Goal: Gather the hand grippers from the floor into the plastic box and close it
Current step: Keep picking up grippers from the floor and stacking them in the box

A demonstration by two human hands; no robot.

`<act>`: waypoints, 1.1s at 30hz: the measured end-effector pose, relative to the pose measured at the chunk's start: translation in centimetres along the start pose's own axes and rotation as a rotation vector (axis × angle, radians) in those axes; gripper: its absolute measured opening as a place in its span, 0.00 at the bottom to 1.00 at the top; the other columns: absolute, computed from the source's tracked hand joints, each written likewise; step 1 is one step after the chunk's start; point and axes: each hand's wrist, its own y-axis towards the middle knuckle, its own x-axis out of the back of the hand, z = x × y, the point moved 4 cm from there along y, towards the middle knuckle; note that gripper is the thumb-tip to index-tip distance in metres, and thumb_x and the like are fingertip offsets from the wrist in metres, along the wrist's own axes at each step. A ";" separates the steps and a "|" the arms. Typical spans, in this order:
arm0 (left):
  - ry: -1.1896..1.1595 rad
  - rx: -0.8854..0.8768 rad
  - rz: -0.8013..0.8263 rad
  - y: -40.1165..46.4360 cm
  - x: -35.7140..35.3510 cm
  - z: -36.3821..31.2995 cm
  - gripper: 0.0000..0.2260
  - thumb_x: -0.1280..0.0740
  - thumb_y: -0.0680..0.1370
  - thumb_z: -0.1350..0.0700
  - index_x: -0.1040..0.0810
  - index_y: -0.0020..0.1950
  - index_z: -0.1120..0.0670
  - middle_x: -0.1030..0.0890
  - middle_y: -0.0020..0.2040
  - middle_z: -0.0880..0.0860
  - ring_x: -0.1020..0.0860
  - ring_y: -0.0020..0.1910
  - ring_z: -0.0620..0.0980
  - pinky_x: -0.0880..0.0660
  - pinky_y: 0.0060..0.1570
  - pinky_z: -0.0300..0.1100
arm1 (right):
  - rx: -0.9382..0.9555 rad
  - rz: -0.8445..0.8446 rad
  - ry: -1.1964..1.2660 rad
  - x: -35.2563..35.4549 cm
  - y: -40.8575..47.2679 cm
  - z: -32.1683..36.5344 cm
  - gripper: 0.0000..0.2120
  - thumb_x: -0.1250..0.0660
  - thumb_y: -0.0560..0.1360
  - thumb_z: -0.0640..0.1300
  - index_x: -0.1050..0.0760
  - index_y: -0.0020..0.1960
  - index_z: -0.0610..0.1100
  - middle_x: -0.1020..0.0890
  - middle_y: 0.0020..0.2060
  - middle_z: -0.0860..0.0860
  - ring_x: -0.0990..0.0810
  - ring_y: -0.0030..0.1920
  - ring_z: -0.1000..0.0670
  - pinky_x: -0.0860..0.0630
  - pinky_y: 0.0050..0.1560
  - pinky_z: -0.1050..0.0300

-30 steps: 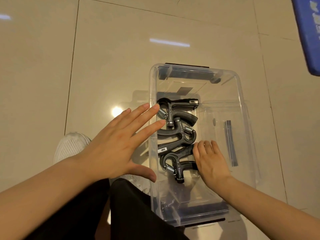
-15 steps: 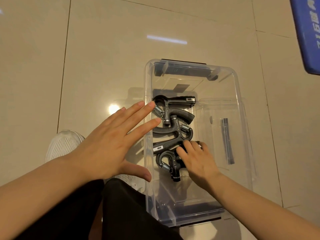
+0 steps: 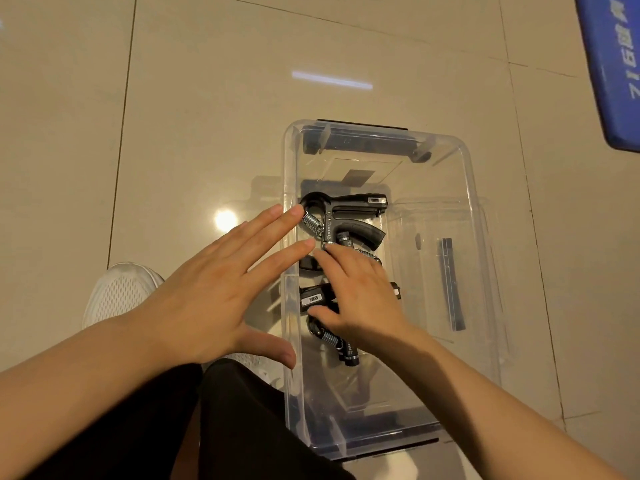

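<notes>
Clear plastic box [image 3: 464,216] on the floor [image 3: 194,98] holds three black hand grippers [image 3: 346,216] (lid off), right hand [image 3: 360,292] resting flat on them, left hand [image 3: 214,289] spread, released.

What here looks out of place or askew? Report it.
Nothing looks damaged or spilled. The hand grippers lie bunched against the left side of the plastic box, under the right hand; the left hand is spread flat beside the box wall. The box has no lid on.
</notes>
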 end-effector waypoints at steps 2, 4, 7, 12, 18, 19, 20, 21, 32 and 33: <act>0.007 0.006 0.006 0.0 0.0 0.0 0.47 0.45 0.65 0.22 0.47 0.77 0.49 0.53 0.78 0.50 0.54 0.76 0.49 0.50 0.68 0.53 | 0.000 0.067 0.018 -1.5 1.2 0.9 0.40 0.30 0.68 0.57 0.43 0.74 0.47 0.36 0.71 0.50 0.40 0.71 0.47 0.39 0.69 0.45; 0.003 0.004 0.010 0.0 0.1 0.0 0.48 0.45 0.65 0.22 0.47 0.77 0.49 0.53 0.78 0.50 0.53 0.76 0.49 0.49 0.68 0.52 | -0.025 0.061 0.032 -2.7 1.3 0.9 0.40 0.29 0.67 0.52 0.42 0.74 0.46 0.36 0.70 0.50 0.39 0.70 0.47 0.36 0.67 0.45; -0.006 0.004 -0.001 -0.1 0.0 0.1 0.48 0.45 0.65 0.23 0.48 0.77 0.49 0.53 0.78 0.50 0.53 0.76 0.49 0.48 0.68 0.53 | -0.065 0.039 0.015 -3.2 0.9 0.3 0.42 0.30 0.67 0.57 0.45 0.75 0.48 0.38 0.71 0.52 0.41 0.70 0.49 0.39 0.67 0.45; -0.007 0.005 0.003 0.0 0.1 0.0 0.48 0.46 0.65 0.23 0.48 0.77 0.49 0.53 0.78 0.50 0.53 0.76 0.49 0.49 0.68 0.53 | -0.071 0.008 -0.074 -3.0 2.3 0.4 0.40 0.28 0.66 0.60 0.40 0.71 0.47 0.33 0.64 0.51 0.35 0.65 0.47 0.38 0.61 0.47; 0.003 0.003 -0.005 -0.1 0.1 0.0 0.48 0.47 0.65 0.22 0.48 0.77 0.49 0.52 0.78 0.50 0.53 0.76 0.49 0.49 0.67 0.51 | -0.072 0.058 0.022 -3.1 1.4 0.4 0.43 0.29 0.68 0.58 0.46 0.75 0.47 0.39 0.70 0.50 0.42 0.71 0.48 0.39 0.67 0.45; 0.009 0.000 -0.011 -0.2 0.1 0.1 0.48 0.47 0.65 0.22 0.48 0.77 0.49 0.52 0.78 0.50 0.53 0.76 0.49 0.48 0.67 0.51 | -0.065 0.077 0.044 -2.8 1.1 0.6 0.43 0.30 0.69 0.58 0.47 0.76 0.47 0.41 0.72 0.49 0.44 0.72 0.47 0.40 0.69 0.45; 0.016 -0.003 -0.016 -0.2 0.2 0.0 0.48 0.46 0.65 0.22 0.48 0.77 0.49 0.52 0.78 0.50 0.53 0.76 0.49 0.48 0.68 0.51 | -0.070 0.096 0.067 -2.3 0.7 0.9 0.42 0.31 0.70 0.57 0.47 0.76 0.48 0.43 0.73 0.49 0.45 0.73 0.47 0.42 0.71 0.46; 0.023 -0.007 -0.020 -0.2 0.2 0.1 0.48 0.46 0.65 0.22 0.48 0.77 0.49 0.52 0.78 0.51 0.53 0.76 0.49 0.48 0.68 0.51 | -0.089 0.106 0.088 -1.5 0.0 1.1 0.40 0.32 0.71 0.57 0.47 0.76 0.49 0.45 0.75 0.49 0.47 0.74 0.48 0.45 0.72 0.47; 0.058 -0.066 0.008 -0.2 0.3 -0.1 0.46 0.45 0.68 0.25 0.46 0.77 0.51 0.51 0.78 0.54 0.52 0.76 0.53 0.44 0.70 0.54 | -0.234 -0.435 0.132 2.0 -15.5 -0.1 0.19 0.44 0.75 0.48 0.29 0.64 0.46 0.22 0.60 0.47 0.23 0.54 0.51 0.24 0.50 0.52; 0.105 -0.089 0.028 -0.2 0.5 0.1 0.44 0.47 0.69 0.25 0.45 0.77 0.52 0.51 0.78 0.55 0.51 0.76 0.55 0.44 0.70 0.55 | -0.225 -0.484 0.117 1.6 -15.4 -0.2 0.20 0.46 0.75 0.47 0.28 0.63 0.45 0.21 0.58 0.46 0.22 0.51 0.50 0.24 0.47 0.51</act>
